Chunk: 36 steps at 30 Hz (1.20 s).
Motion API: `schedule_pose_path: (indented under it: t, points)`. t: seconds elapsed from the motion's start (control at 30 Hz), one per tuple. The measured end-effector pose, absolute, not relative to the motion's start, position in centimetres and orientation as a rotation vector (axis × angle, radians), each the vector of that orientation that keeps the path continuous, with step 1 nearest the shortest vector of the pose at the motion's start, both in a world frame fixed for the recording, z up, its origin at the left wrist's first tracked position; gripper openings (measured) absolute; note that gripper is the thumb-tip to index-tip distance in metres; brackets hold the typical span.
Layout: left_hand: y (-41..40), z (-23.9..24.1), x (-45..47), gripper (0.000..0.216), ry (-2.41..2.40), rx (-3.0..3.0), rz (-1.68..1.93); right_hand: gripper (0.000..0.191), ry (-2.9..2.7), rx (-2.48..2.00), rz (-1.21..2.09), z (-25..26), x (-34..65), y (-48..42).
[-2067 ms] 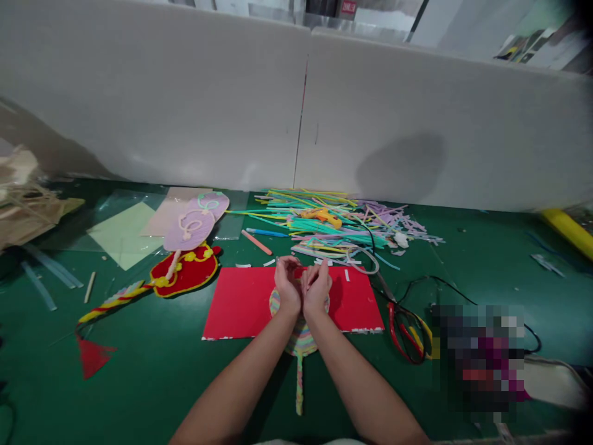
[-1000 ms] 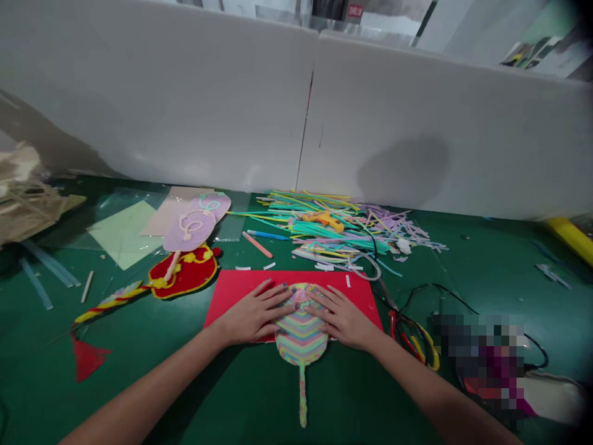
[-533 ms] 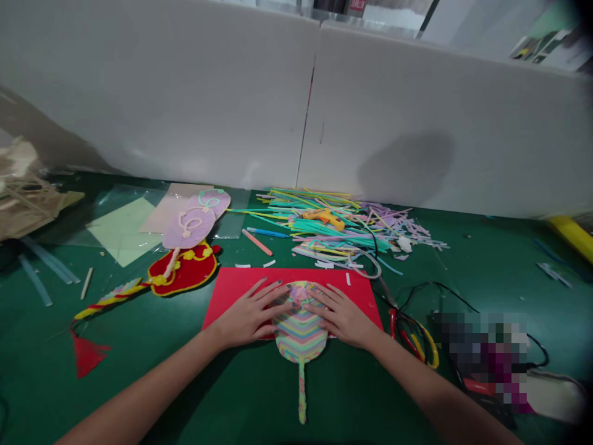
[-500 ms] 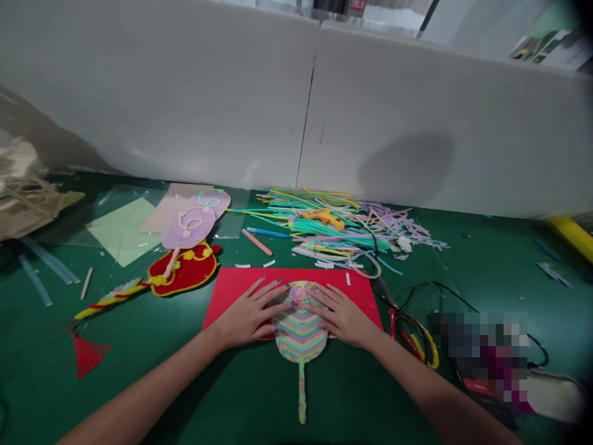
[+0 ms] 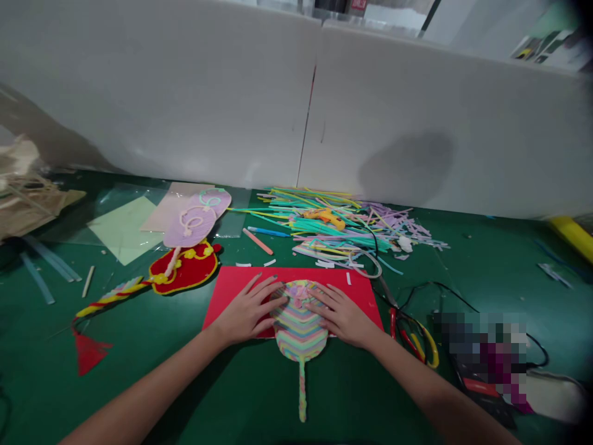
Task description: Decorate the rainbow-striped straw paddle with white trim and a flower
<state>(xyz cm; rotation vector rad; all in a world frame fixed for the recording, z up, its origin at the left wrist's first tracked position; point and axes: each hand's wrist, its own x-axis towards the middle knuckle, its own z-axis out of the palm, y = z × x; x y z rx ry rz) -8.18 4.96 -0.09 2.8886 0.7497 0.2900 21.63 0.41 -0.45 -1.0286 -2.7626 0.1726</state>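
A round fan with pastel zigzag stripes [image 5: 302, 334] lies partly on a red sheet [image 5: 227, 290], its twisted handle pointing toward me. Near its top sits a small pink flower-like decoration. My left hand [image 5: 250, 311] rests flat with fingers spread, the fingertips on the fan's left edge. From the other side, my right hand [image 5: 345, 314] lies flat too, its stretched fingers over the fan's upper right part. Neither hand is closed around anything. White paper strips [image 5: 349, 279] lie on and just behind the red sheet.
Behind the sheet is a pile of pastel pipe cleaners [image 5: 319, 232] with an orange glue gun [image 5: 324, 217] on it. Scissors with red and yellow handles [image 5: 419, 346] lie right. A red fan [image 5: 188, 269] and a lilac fan [image 5: 189, 225] lie left. A white partition [image 5: 185, 93] stands behind.
My left hand has drawn slightly left, its fingers covering less of the fan's decoration. My right hand and the fan stay nearly in place.
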Motion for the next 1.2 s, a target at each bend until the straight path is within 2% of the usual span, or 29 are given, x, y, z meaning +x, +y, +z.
schedule_pose_path:
  t: [0.4, 0.57, 0.8, 1.2]
  points:
    - [4.9, 0.1, -7.9, 0.049, 0.751, 2.924, 0.251, 0.046, -2.762, -1.034, 0.191, -0.5, 21.7, 0.4]
    - [4.6, 0.1, -8.1, 0.040, 0.783, 2.887, 0.336, 0.047, -2.745, -1.021, 0.181, -0.5, 21.6, 0.4]
    - [3.3, 0.6, -6.8, 0.054, 0.712, 2.937, 0.227, 0.046, -2.749, -1.029, 0.182, -0.6, 21.6, 0.4]
    - [3.7, 0.1, -6.9, 0.054, 0.714, 2.887, 0.158, 0.044, -2.749, -1.052, 0.203, -0.5, 21.6, 0.3]
